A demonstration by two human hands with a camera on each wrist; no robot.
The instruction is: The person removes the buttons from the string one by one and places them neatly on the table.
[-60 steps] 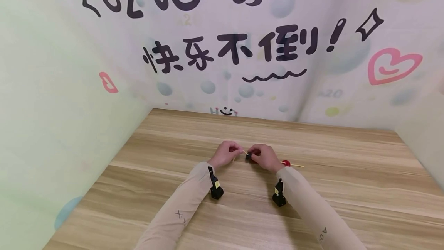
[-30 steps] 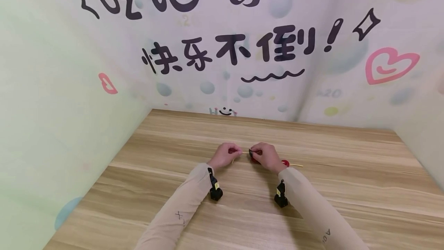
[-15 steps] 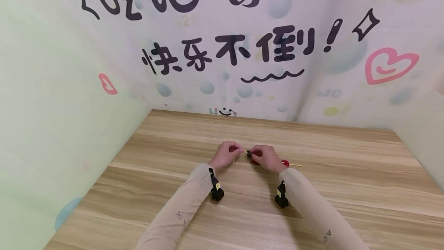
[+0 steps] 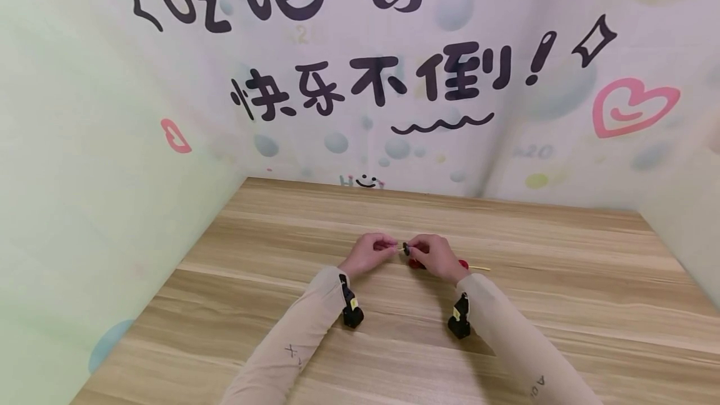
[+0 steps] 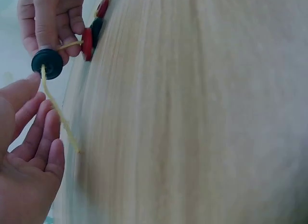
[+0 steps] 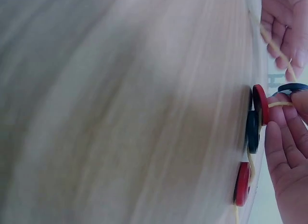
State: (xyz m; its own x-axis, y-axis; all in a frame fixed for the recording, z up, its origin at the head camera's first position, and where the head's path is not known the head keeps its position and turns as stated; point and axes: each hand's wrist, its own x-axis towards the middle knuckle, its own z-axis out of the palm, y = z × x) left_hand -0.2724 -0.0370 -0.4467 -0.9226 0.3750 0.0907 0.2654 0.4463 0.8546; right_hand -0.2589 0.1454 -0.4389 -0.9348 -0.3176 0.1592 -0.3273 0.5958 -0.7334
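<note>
A black disc [image 5: 47, 63] is pinched at its edge by the right hand [image 5: 50, 19]. Yellow string [image 5: 60, 113] comes out of the disc's hole, its end hanging past the left hand's fingers. The left hand [image 5: 29, 161] has its thumb tip at the disc's lower edge and its fingers loosely bent, not visibly closed on the string. In the head view the left hand [image 4: 371, 254] and right hand [image 4: 439, 256] face each other. Red disc [image 6: 260, 104], dark disc [image 6: 252, 131] and a further red disc [image 6: 243, 183] are strung below the right hand.
A wooden table [image 4: 394, 355] lies under both forearms. Behind it hangs a pale printed cloth [image 4: 315, 155] with black writing. A black camera is strapped to each wrist. The string's other end [image 4: 480, 268] lies on the table, right of the right hand.
The left hand has moved right, closer to the black disc, and its fingers have loosened from the string. The right hand still holds the disc, now turned slightly; the red disc beneath shows more.
</note>
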